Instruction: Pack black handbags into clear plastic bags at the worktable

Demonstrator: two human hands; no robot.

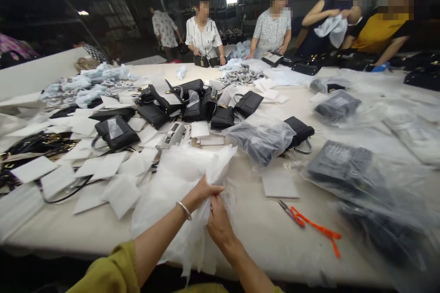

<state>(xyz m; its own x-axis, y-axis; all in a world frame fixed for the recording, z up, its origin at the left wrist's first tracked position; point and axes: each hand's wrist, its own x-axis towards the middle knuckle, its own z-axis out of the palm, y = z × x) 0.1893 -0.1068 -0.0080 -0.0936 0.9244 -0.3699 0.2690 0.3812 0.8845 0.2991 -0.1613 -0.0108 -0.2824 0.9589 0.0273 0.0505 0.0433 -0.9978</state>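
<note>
A stack of thin white translucent plastic bags lies at the front of the table, its near edge hanging over the table's rim. My left hand, with a silver bangle at the wrist, grips the raised right edge of these bags. Close against it, my right hand pinches the same edge just below, fingers closed. Both thumbs nearly meet there. Right of my hands lie a white foam sheet and small thread snips tied with an orange cord.
Black handbags crowd the table's middle. Bagged handbags lie at the right, another bagged one nearer the centre. Foam sheets and straps cover the left. Several people stand at the far side, one holding pale cloth.
</note>
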